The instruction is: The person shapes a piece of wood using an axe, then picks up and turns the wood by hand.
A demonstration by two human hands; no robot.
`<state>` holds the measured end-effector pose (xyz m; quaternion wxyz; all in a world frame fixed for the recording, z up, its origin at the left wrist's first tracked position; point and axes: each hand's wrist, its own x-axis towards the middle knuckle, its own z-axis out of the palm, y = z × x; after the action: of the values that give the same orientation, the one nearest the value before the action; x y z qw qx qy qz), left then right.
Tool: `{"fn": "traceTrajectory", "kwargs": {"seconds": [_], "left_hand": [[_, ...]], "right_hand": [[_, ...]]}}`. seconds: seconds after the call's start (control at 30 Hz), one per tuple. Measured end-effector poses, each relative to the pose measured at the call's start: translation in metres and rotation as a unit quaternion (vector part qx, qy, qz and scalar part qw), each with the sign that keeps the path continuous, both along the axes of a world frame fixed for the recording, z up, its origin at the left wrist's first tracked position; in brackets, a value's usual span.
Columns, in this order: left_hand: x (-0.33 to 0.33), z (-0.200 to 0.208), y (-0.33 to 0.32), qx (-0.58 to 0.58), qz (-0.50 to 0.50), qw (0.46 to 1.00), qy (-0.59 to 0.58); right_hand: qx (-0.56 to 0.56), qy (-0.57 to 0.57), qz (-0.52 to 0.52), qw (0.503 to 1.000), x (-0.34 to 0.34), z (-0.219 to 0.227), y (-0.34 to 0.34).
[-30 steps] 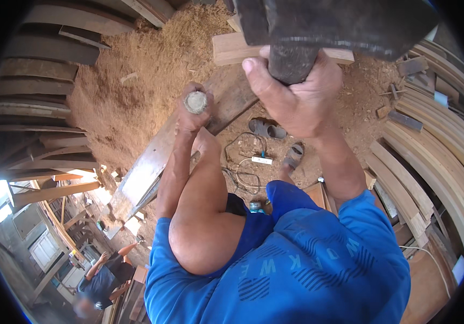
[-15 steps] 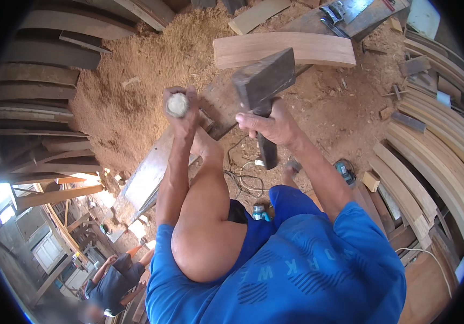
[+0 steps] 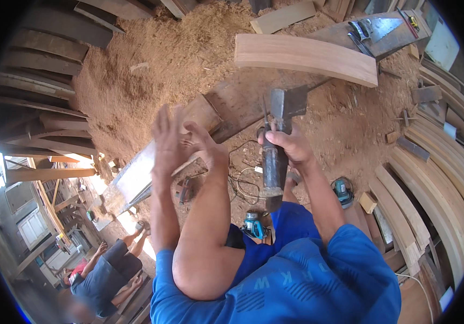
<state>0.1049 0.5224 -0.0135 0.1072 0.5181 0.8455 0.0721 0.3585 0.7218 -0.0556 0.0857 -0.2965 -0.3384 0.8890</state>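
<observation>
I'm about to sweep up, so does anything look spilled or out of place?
Wood shavings lie heaped beyond the long plank, toward the left, looking like an unswept spill, though that may be ordinary here.

To our left we see stacked dark boards [image 3: 43,70], with sawdust [image 3: 151,59] spread alongside. At our right lie pale curved boards [image 3: 431,167], a teal power tool [image 3: 342,190] near them on the floor. A handsaw [image 3: 385,28] rests at the table's [image 3: 399,40] far end; lower left, we see a co-worker [image 3: 102,278] in dark clothing.
</observation>
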Motion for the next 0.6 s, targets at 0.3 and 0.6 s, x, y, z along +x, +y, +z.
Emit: {"fn": "traceTrajectory", "kwargs": {"seconds": [0.3,0.6], "left_hand": [[-0.062,-0.08,-0.107,-0.195,0.065,0.977,0.057],[-0.105,-0.043,-0.101,-0.17,0.118,0.972,-0.115]], "right_hand": [[0.061,-0.017,0.035,0.997,0.024,-0.008,-0.002],[0.061,-0.023,0.04,0.997,0.021,-0.001,-0.014]]}}
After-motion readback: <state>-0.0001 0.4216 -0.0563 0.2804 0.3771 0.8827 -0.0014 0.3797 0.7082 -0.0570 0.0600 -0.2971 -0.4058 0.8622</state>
